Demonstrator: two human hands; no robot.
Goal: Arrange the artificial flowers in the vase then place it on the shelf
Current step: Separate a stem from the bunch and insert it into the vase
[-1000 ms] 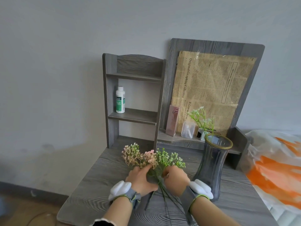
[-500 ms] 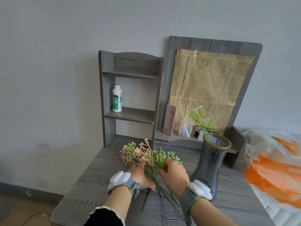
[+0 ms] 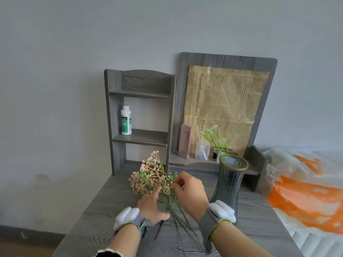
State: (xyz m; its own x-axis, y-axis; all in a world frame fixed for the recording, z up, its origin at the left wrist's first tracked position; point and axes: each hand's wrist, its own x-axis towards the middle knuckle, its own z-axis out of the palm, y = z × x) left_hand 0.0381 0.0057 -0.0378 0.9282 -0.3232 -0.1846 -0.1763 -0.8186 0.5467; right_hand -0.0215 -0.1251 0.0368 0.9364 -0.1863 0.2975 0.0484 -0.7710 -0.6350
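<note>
A bunch of artificial flowers (image 3: 151,178) with pink-beige and green heads lies on the grey table (image 3: 111,201), its thin stems running toward me. My left hand (image 3: 151,207) grips the stems just below the heads and tilts the pink spray upward. My right hand (image 3: 189,191) pinches a sprig on the bunch's right side, covering the green heads there. A dark glass vase (image 3: 229,184) with a gold rim stands upright to the right of my right hand, one green sprig (image 3: 216,139) in it. The grey shelf (image 3: 141,138) stands at the table's back.
A white and green bottle (image 3: 126,120) stands on the shelf's middle board. A board with printed brown paper (image 3: 225,106) leans behind a low ledge holding a pink box (image 3: 185,143) and a small clear bottle (image 3: 202,151). An orange-and-white plastic bag (image 3: 306,188) lies at right.
Both hands have shifted the bunch: the pink spray now rises higher and leans left. My right hand moved forward over the green heads and pinches a sprig. The vase has not moved.
</note>
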